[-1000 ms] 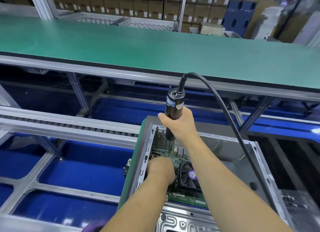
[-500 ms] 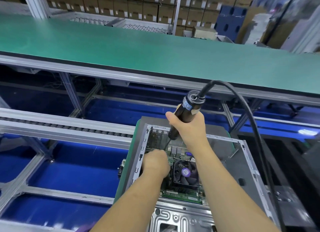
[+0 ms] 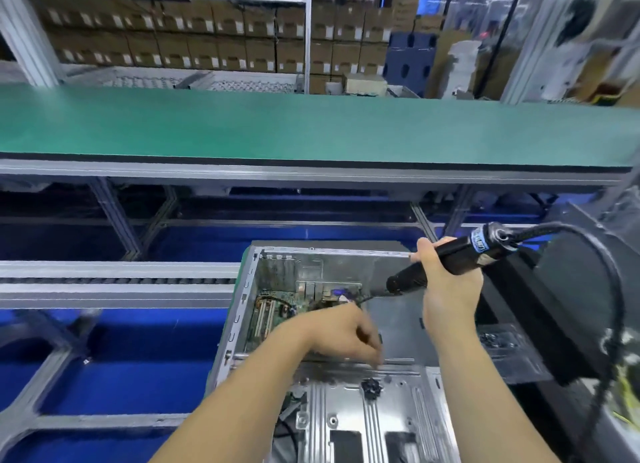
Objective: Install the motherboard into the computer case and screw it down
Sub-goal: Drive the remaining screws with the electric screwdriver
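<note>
An open grey computer case (image 3: 238, 319) lies flat in front of me. The green motherboard (image 3: 273, 308) sits inside it, at the left of the case floor. My left hand (image 3: 341, 334) hovers over the board's right part, fingers bunched and pointing down; motion blur hides whether they pinch anything. My right hand (image 3: 448, 289) grips a black electric screwdriver (image 3: 460, 249) above the case's right side. The tool is tilted, with its tip aimed down-left toward the board's far right corner. The board's cooler is hidden under my left hand.
A thick black cable (image 3: 614, 289) loops from the screwdriver's end down the right side. A black box (image 3: 554, 310) and a small parts tray (image 3: 502, 346) stand right of the case. A green bench (image 3: 311, 126) runs behind, a roller rail (image 3: 104, 282) to the left.
My right hand has swung the screwdriver from upright over the board's far left to tilted at the right. My left hand slid right across the board. The view has shifted.
</note>
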Demonstrator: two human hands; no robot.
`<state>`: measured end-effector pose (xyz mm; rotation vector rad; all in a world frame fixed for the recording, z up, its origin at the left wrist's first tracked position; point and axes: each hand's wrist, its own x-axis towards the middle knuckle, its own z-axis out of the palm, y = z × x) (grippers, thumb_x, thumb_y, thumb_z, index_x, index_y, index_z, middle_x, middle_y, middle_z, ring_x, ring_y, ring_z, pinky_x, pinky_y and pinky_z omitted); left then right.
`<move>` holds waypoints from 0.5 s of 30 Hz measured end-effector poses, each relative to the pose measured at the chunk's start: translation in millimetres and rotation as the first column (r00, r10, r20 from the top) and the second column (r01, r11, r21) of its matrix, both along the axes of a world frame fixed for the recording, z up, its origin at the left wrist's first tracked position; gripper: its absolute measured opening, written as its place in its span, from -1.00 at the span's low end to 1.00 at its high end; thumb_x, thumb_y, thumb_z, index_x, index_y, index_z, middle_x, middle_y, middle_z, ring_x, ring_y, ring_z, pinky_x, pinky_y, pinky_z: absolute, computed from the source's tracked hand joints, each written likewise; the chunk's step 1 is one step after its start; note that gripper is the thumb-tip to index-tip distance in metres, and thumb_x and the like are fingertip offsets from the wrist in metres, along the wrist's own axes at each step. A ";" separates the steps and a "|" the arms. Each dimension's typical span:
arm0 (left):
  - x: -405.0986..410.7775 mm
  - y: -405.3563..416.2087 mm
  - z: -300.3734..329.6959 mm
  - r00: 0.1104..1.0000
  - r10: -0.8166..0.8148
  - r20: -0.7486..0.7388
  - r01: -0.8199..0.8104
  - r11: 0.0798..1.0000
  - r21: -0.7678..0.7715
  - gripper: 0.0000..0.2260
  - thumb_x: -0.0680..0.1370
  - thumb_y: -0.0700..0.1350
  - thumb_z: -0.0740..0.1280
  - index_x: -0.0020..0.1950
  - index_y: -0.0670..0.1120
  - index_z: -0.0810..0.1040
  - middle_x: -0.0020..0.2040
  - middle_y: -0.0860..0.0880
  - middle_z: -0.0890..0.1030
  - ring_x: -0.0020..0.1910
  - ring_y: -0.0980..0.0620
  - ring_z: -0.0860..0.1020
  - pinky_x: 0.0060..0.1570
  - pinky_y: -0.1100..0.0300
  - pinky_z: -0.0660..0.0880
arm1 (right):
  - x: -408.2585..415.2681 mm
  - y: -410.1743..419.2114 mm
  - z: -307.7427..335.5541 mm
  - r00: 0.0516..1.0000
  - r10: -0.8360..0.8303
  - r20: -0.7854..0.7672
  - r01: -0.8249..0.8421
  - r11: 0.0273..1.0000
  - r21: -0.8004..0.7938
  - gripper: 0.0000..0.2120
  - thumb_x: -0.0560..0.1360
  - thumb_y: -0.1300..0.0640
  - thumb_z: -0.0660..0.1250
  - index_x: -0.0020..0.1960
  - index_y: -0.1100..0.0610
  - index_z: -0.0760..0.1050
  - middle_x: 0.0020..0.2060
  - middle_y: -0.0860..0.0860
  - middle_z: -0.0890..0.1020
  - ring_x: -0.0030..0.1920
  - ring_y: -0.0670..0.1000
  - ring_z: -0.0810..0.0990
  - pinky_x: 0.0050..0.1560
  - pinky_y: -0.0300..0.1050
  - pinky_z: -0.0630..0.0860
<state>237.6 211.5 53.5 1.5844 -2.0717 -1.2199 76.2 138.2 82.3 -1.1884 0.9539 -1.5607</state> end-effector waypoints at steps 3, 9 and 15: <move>-1.9 3.5 8.4 0.996 -0.087 0.023 0.085 0.993 0.086 -0.84 0.46 0.01 0.51 0.02 0.05 0.71 -0.14 0.24 0.67 -0.16 0.27 0.60 -0.05 0.29 0.51 | -13.7 3.3 -0.3 0.998 0.038 0.048 -0.040 0.999 0.028 -0.78 0.30 -0.14 0.53 -0.24 -0.03 0.58 -0.24 0.18 0.64 -0.17 0.04 0.62 0.05 0.04 0.54; -12.4 7.0 22.8 0.966 -0.161 0.201 0.133 0.980 0.145 -0.74 0.45 -0.03 0.52 0.12 0.13 0.68 -0.17 0.38 0.63 -0.17 0.35 0.58 0.00 0.28 0.50 | -17.8 16.8 0.9 0.997 0.060 0.043 -0.060 0.998 0.000 -0.57 0.30 -0.16 0.50 -0.13 0.20 0.56 -0.28 0.01 0.69 -0.21 -0.09 0.64 -0.03 -0.12 0.49; -15.1 11.9 22.7 0.979 -0.100 0.179 0.086 0.993 0.085 -0.84 0.42 -0.09 0.55 -0.02 0.01 0.72 -0.26 0.30 0.62 -0.23 0.27 0.57 -0.07 0.26 0.54 | -16.1 20.6 -2.4 0.996 0.089 0.009 -0.089 0.996 -0.002 -0.87 0.52 0.17 0.49 -0.12 0.19 0.56 -0.30 0.00 0.69 -0.21 -0.08 0.64 -0.06 -0.14 0.48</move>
